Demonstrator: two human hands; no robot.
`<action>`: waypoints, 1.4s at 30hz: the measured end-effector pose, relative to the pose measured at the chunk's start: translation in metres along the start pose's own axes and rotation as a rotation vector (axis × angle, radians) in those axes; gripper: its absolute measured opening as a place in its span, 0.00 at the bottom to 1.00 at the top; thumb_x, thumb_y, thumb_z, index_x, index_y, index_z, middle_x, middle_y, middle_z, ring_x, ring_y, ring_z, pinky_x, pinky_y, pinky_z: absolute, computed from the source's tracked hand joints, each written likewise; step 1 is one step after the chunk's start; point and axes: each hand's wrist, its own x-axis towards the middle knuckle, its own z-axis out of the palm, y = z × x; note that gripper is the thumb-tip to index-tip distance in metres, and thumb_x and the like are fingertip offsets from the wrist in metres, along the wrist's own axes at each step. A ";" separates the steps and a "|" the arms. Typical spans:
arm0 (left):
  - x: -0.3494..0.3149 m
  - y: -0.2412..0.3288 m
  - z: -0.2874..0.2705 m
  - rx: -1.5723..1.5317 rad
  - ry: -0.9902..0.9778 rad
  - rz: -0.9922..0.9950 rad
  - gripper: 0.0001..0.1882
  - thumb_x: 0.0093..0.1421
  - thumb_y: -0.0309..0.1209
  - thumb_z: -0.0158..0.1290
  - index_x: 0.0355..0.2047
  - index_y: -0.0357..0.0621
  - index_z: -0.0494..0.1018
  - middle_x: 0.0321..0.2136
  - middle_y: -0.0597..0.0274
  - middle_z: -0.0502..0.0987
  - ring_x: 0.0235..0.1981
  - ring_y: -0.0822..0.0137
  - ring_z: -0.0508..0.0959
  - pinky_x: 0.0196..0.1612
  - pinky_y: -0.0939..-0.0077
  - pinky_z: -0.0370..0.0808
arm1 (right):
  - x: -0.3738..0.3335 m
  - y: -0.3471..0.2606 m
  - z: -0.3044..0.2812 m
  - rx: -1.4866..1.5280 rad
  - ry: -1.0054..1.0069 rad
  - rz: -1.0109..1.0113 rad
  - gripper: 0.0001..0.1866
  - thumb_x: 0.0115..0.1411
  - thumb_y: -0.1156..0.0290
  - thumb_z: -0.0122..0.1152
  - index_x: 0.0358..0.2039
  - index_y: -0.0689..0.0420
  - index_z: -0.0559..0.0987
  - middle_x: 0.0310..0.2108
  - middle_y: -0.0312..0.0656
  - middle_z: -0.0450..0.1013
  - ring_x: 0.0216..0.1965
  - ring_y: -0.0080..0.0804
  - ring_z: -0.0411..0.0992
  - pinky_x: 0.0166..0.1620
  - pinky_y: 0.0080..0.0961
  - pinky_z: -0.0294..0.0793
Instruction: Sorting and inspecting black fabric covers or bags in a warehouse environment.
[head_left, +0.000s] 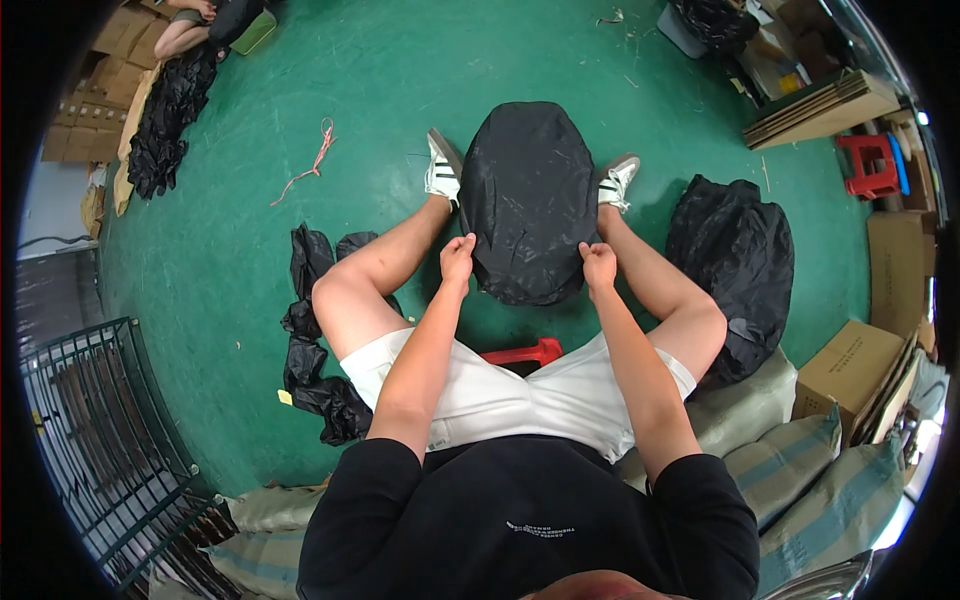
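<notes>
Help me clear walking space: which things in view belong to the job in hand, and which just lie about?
In use:
black oval bundle, held by left hand and right hand
possibly the black bag at right

Apparently lying about:
pink string
cardboard boxes

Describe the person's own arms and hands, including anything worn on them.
Short, plain black sleeves cover the upper arms, leaving the forearms bare. The left hand and right hand are ungloved, and no watch or bracelet shows.

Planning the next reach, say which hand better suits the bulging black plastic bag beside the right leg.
Probably the right hand: it is nearer that bag, though it holds the oval black plastic-covered bundle.
</notes>
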 end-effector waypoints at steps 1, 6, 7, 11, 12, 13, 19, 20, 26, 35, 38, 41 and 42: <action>-0.001 0.001 0.000 -0.015 -0.044 -0.044 0.16 0.63 0.40 0.57 0.21 0.46 0.71 0.19 0.77 0.64 0.22 0.80 0.58 0.27 0.80 0.56 | -0.003 -0.001 0.001 0.072 0.050 0.036 0.20 0.57 0.59 0.66 0.39 0.65 0.75 0.37 0.44 0.75 0.37 0.29 0.71 0.41 0.30 0.69; -0.008 0.004 0.004 0.057 -0.013 0.058 0.15 0.62 0.36 0.57 0.20 0.45 0.72 0.18 0.77 0.66 0.23 0.81 0.61 0.28 0.80 0.58 | -0.003 0.004 -0.011 0.438 -0.231 0.343 0.38 0.55 0.57 0.68 0.56 0.72 0.64 0.53 0.54 0.69 0.52 0.41 0.69 0.57 0.30 0.65; -0.006 0.005 0.002 0.101 -0.058 0.003 0.12 0.61 0.36 0.57 0.24 0.44 0.73 0.21 0.75 0.68 0.25 0.80 0.63 0.30 0.81 0.60 | -0.002 0.009 -0.011 0.478 -0.267 0.332 0.41 0.55 0.57 0.68 0.57 0.75 0.62 0.55 0.55 0.67 0.54 0.42 0.69 0.58 0.31 0.64; 0.007 -0.011 -0.001 0.342 0.217 -0.034 0.18 0.57 0.39 0.61 0.39 0.37 0.73 0.38 0.59 0.76 0.37 0.68 0.74 0.40 0.74 0.67 | -0.008 -0.009 -0.006 0.435 -0.379 0.294 0.45 0.52 0.57 0.71 0.56 0.80 0.61 0.57 0.59 0.65 0.56 0.44 0.68 0.60 0.34 0.63; 0.001 0.000 0.009 0.350 0.196 -0.039 0.18 0.57 0.39 0.61 0.39 0.37 0.73 0.38 0.59 0.76 0.37 0.68 0.74 0.40 0.74 0.67 | -0.003 -0.003 -0.010 0.439 -0.360 0.306 0.45 0.52 0.57 0.71 0.56 0.80 0.61 0.57 0.59 0.65 0.56 0.44 0.68 0.60 0.34 0.63; -0.005 0.012 0.017 0.208 0.082 -0.241 0.22 0.56 0.39 0.62 0.44 0.35 0.71 0.45 0.56 0.74 0.42 0.64 0.74 0.43 0.68 0.68 | 0.003 0.003 -0.013 0.441 -0.273 0.327 0.43 0.52 0.59 0.72 0.55 0.80 0.62 0.56 0.59 0.67 0.56 0.44 0.68 0.60 0.34 0.64; 0.000 0.023 -0.006 0.011 -0.194 -0.456 0.27 0.57 0.42 0.61 0.50 0.35 0.72 0.45 0.58 0.78 0.44 0.60 0.77 0.48 0.64 0.69 | -0.002 -0.015 -0.010 0.620 -0.310 0.445 0.35 0.53 0.72 0.70 0.53 0.82 0.64 0.53 0.60 0.70 0.52 0.46 0.72 0.56 0.34 0.70; 0.000 0.023 -0.006 0.005 -0.207 -0.440 0.25 0.57 0.41 0.60 0.48 0.35 0.73 0.44 0.58 0.79 0.43 0.61 0.78 0.47 0.64 0.70 | -0.002 -0.014 -0.006 0.606 -0.233 0.405 0.33 0.54 0.71 0.69 0.52 0.80 0.67 0.51 0.60 0.71 0.51 0.46 0.73 0.55 0.34 0.70; -0.003 0.023 -0.005 0.200 -0.172 -0.144 0.20 0.59 0.36 0.56 0.46 0.33 0.74 0.43 0.55 0.79 0.42 0.60 0.79 0.46 0.66 0.73 | -0.017 -0.021 -0.001 0.123 -0.017 0.100 0.25 0.53 0.62 0.65 0.44 0.71 0.75 0.43 0.59 0.75 0.48 0.48 0.74 0.51 0.34 0.69; 0.016 -0.025 -0.006 -0.213 -0.155 -0.174 0.45 0.58 0.36 0.58 0.64 0.22 0.45 0.62 0.41 0.60 0.63 0.57 0.62 0.63 0.68 0.59 | -0.018 -0.015 0.008 0.884 -0.211 0.264 0.19 0.63 0.78 0.54 0.55 0.65 0.68 0.52 0.46 0.72 0.51 0.39 0.71 0.55 0.35 0.70; 0.019 -0.027 -0.014 -0.274 -0.122 -0.191 0.45 0.57 0.39 0.61 0.62 0.20 0.49 0.60 0.40 0.63 0.60 0.57 0.66 0.62 0.68 0.62 | -0.019 -0.017 0.006 0.956 -0.366 0.235 0.18 0.64 0.78 0.54 0.54 0.63 0.69 0.52 0.46 0.72 0.51 0.37 0.71 0.55 0.35 0.71; -0.022 0.022 0.023 -0.329 -0.159 -0.310 0.31 0.58 0.39 0.61 0.55 0.29 0.68 0.53 0.50 0.73 0.52 0.60 0.73 0.57 0.68 0.68 | -0.014 -0.005 -0.009 1.003 -0.361 0.266 0.17 0.64 0.78 0.53 0.54 0.62 0.70 0.52 0.45 0.72 0.50 0.37 0.72 0.55 0.35 0.71; -0.025 0.026 0.023 -0.330 -0.153 -0.304 0.31 0.58 0.39 0.61 0.55 0.29 0.68 0.53 0.50 0.73 0.52 0.60 0.73 0.57 0.68 0.68 | -0.014 -0.007 -0.008 1.005 -0.367 0.242 0.17 0.64 0.78 0.53 0.54 0.62 0.70 0.52 0.45 0.72 0.50 0.37 0.72 0.55 0.35 0.71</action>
